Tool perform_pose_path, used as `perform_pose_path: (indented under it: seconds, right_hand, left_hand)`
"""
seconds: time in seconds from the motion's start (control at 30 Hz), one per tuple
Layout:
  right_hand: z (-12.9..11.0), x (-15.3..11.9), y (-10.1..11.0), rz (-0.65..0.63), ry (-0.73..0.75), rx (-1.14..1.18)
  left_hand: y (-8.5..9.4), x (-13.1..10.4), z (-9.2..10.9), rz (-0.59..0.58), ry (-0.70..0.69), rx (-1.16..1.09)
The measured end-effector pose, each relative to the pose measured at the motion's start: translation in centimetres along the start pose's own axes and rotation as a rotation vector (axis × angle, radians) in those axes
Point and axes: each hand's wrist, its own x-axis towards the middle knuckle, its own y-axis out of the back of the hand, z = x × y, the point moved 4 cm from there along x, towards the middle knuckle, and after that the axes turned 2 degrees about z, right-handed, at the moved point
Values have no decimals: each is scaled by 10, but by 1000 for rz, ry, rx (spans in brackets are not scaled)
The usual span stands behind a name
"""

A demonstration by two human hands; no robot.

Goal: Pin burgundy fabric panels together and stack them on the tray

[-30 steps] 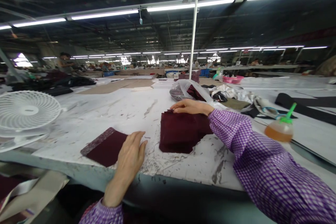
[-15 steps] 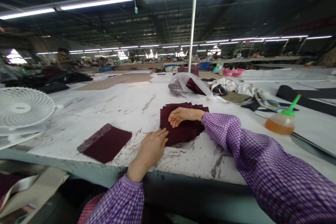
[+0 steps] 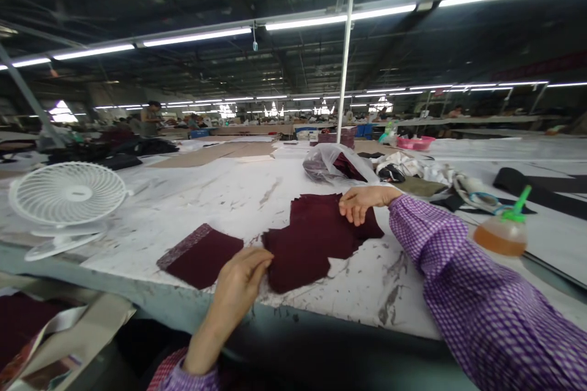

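Observation:
My left hand (image 3: pixel 243 281) has its thumb and fingers pinched on the left edge of a maroon fabric piece (image 3: pixel 298 259). That piece lies towards the table's front edge and overlaps a fanned stack of maroon fabric pieces (image 3: pixel 316 214). On the stack's upper right part, the bent fingers of my right hand (image 3: pixel 364 203) touch down with gaps between them. To the left of my left hand lies a separate maroon piece with a speckled strip (image 3: pixel 204 256) along one side, touched by neither hand.
A white fan (image 3: pixel 68 195) stands at the left. Behind the stack are a clear plastic bag (image 3: pixel 325 162) with maroon cloth and a thin upright pole (image 3: pixel 347 49). At right sits a bottle of amber liquid (image 3: pixel 502 235) with a green spout. A co-worker (image 3: pixel 150 119) is far back left.
My left hand has drawn a maroon piece from the stack towards the front left. My right hand has shifted to the stack's right side. The view has turned slightly left.

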Motion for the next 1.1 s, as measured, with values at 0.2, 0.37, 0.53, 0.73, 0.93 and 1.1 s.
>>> perform_pose_path:
  seconds: [0.2, 0.37, 0.53, 0.73, 0.93, 1.1]
  right_hand:
    - [-24, -2, 8, 252, 195, 77]
    - [-68, 20, -62, 244, 570, -236]
    - [-97, 48, -121, 262, 640, -864]
    - [-104, 68, -142, 122, 480, -913]
    - [-108, 48, -139, 182, 587, -768]
    - [-100, 14, -85, 18, 522, -227]
  left_hand:
    - [22, -20, -36, 72, 78, -10]
    - [16, -23, -29, 99, 50, 8]
    - [14, -25, -29, 90, 31, 35]
    - [13, -27, -45, 130, -26, 193]
    - [30, -29, -53, 334, 68, 293]
    - [36, -25, -55, 283, 211, 296]
